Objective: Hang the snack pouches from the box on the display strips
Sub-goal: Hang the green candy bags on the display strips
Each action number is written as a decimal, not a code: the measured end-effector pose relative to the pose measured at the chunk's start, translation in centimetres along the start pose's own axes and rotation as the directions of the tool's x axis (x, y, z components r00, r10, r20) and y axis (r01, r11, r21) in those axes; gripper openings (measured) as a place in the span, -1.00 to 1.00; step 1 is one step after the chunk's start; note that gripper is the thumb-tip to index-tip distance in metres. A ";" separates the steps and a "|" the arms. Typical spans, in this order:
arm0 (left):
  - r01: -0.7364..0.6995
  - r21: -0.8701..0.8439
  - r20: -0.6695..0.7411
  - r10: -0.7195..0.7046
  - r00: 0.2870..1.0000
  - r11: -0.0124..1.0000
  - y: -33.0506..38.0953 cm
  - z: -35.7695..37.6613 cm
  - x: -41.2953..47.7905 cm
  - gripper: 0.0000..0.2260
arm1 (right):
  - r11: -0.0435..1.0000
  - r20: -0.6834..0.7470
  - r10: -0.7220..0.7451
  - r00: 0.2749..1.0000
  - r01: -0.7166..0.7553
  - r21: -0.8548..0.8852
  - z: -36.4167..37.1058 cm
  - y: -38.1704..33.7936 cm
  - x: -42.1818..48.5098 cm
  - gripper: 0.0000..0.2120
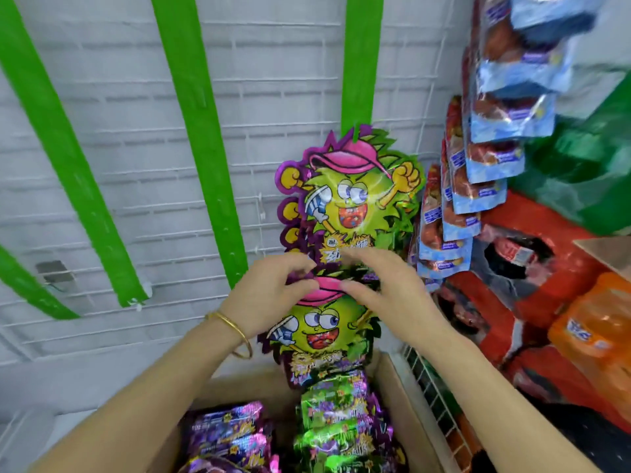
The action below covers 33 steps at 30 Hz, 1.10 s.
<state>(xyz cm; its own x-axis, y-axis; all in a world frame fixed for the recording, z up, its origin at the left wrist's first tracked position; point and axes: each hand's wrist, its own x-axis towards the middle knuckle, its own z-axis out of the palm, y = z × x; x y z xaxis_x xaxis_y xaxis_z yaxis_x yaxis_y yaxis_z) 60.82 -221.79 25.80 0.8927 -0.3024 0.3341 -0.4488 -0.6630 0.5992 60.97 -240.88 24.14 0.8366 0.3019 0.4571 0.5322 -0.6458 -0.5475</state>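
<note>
Directly above the cardboard box (pixel 239 390), both hands hold one durian-character snack pouch (pixel 321 332) against the lower part of a green display strip (pixel 362 63). The left hand (pixel 269 295) pinches the pink cap at the pouch's top edge between thumb and curled fingers. The right hand (pixel 386 288) looks to pinch the same edge from the other side, thumb in front and fingers arched over the top, though blur hides the exact contact. The pouch stands upright with its long axis vertical, cap end up toward the strip, bottom end dipping just above the box, and printed face toward the camera. Higher above the box on the same strip hangs a finished pouch (pixel 351 196) with the edges of a few more overlapping behind it, so this strip seems partly filled. The held pouch appears to be at the hooking step, not yet let go. Up and to the left of the box, two more green strips (pixel 198 131) (pixel 58 148) hang bare on the white wire grid (pixel 290 97). Inside the box lie many more pouches (pixel 341 421), so most of the job looks to remain. Up and to the right of the box, blue pouches (pixel 495 148) fill another strip.
</note>
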 end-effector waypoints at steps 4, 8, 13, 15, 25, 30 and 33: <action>-0.078 -0.001 0.034 0.078 0.996 0.997 3.4 -1.8 4.7 -0.80 | 0.985 -0.038 0.079 0.996 -0.072 0.155 -2.7 -0.2 4.1 -0.90; -0.058 -0.243 -0.235 0.000 0.972 0.968 5.4 -4.9 10.5 -0.85 | 0.977 -0.108 0.083 0.991 -0.060 0.206 -6.5 0.2 7.2 -0.92; -0.065 -0.400 -0.410 -0.114 0.905 0.914 7.8 -7.6 17.0 -0.87 | 0.991 -0.258 0.052 0.965 -0.017 0.135 -9.7 -0.8 11.8 -0.80; -0.053 -0.412 -0.379 -0.118 0.918 0.910 8.7 -7.9 18.2 -0.95 | 0.999 -0.307 0.037 0.951 -0.026 0.041 -10.5 -1.3 13.5 -0.81; 0.049 -0.197 -0.362 -0.119 0.924 0.979 9.9 -9.0 19.6 -0.73 | 0.923 -0.492 -0.046 0.870 -0.152 -0.354 -11.1 -4.0 16.9 -0.76; 0.101 -0.289 -0.364 -0.207 0.908 0.952 10.2 -9.1 19.6 -0.74 | 0.882 -0.472 -0.092 0.877 -0.148 -0.447 -10.3 -3.9 17.3 -0.75; 0.123 -0.351 -0.351 -0.252 0.902 0.928 9.9 -9.2 19.7 -0.69 | 0.879 -0.437 -0.066 0.897 -0.155 -0.452 -10.1 -3.5 17.0 -0.73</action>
<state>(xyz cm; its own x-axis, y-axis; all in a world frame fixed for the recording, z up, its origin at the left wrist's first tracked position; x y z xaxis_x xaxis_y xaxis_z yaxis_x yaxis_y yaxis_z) 73.56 -228.05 44.99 0.9040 0.1351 0.4057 -0.3210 -0.4121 0.8527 72.02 -240.60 40.93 0.6583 0.0069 0.7527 0.2790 -0.9310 -0.2355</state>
